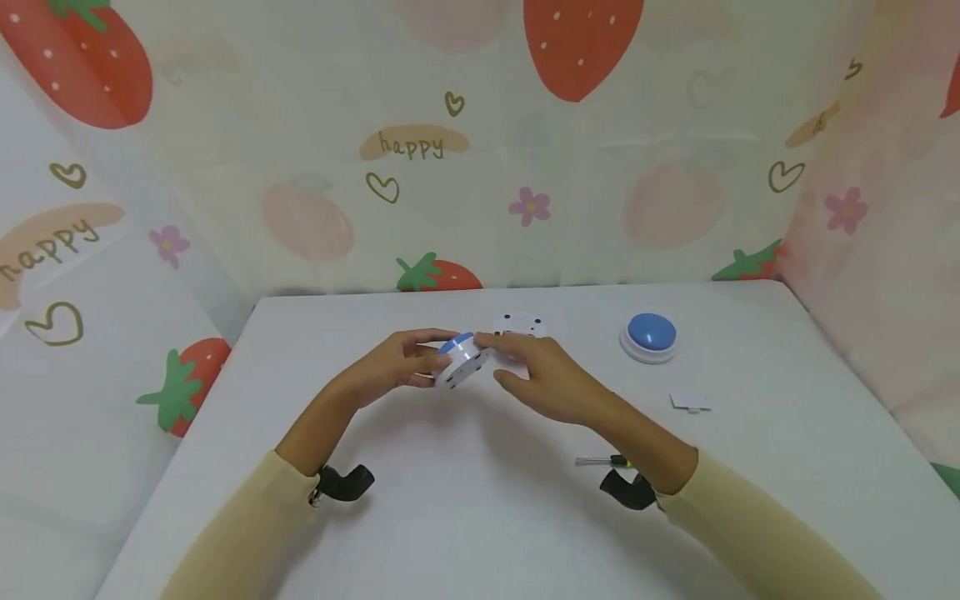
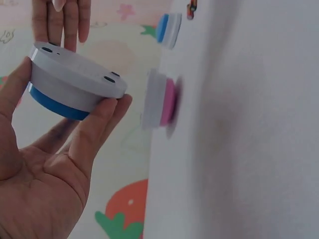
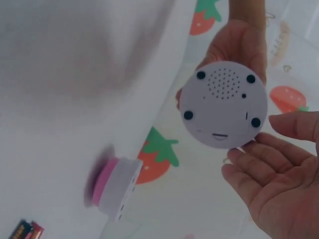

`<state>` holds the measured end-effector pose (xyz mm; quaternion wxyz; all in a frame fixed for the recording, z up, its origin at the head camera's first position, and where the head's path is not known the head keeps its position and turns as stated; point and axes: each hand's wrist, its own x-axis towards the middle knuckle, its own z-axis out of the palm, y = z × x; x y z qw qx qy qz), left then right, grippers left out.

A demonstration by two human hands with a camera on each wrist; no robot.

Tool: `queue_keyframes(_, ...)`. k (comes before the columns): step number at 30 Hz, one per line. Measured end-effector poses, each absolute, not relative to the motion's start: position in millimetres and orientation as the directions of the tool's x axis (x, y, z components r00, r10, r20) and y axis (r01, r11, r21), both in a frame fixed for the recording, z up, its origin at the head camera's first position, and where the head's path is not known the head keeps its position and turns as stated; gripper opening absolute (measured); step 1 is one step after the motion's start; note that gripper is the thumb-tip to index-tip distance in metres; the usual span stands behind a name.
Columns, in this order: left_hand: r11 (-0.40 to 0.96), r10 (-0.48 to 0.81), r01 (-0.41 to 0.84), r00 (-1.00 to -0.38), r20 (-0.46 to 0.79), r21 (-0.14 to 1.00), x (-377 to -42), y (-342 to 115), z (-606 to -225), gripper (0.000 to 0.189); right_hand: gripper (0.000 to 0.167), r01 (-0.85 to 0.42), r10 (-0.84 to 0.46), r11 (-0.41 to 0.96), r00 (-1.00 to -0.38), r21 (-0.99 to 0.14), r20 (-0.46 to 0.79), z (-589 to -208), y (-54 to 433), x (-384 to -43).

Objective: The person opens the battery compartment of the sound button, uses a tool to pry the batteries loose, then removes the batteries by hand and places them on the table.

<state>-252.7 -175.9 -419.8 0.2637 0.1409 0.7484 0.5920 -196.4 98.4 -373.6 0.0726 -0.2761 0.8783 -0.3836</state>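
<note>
Tabletop [image 1: 465,517], round handheld button [image 3: 219,112], perhaps plastic

Place: screened-off work area; wider room cannot be told
Creased pale strawberry-print sheeting [image 1: 585,167]: walls on three sides
Flat white bench [image 1: 465,517]: stands between these walls

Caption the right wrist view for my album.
Left hand holding a round white plastic disc with black feet, right hand at its edge; a round pink-and-white button lies face down.
</note>
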Motion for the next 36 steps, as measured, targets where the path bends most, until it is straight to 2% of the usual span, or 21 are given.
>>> queue_keyframes(5,0.206,0.606,-0.178,-0.749,-0.268,0.962,-243,-167,-430,0.058,0.046,-0.460,-0.551,0.546,-0.827,-0.700,0.114,-380,111,-189)
queue_keyframes(8,0.216,0.657,-0.188,-0.697,-0.285,0.958,-239,-162,-434,0.054,0.043,-0.449,-0.551,0.549,-0.829,-0.705,0.099,-385,115,-186)
queue_keyframes(13,0.311,0.701,-0.177,-0.621,-0.351,0.934,-239,-151,-437,0.045,0.042,-0.407,-0.558,0.527,-0.828,-0.746,0.057,-396,119,-181)
queue_keyframes(18,0.426,0.693,-0.161,-0.574,-0.436,0.890,-239,-138,-438,0.050,0.044,-0.392,-0.561,0.523,-0.827,-0.757,0.040,-406,120,-177)
queue_keyframes(27,0.433,0.680,-0.192,-0.571,-0.459,0.881,-233,-128,-434,0.051,0.034,-0.312,-0.457,0.563,-0.889,-0.765,0.026,-422,128,-174)
queue_keyframes(32,0.399,0.654,-0.193,-0.625,-0.426,0.896,-225,-128,-429,0.052,0.036,-0.206,-0.377,0.545,-0.926,-0.813,-0.018,-431,134,-173)
queue_keyframes(36,0.399,0.621,-0.139,-0.686,-0.379,0.906,-215,-125,-422,0.056,0.043,-0.070,-0.319,0.461,-0.943,-0.884,-0.092,-437,138,-172)
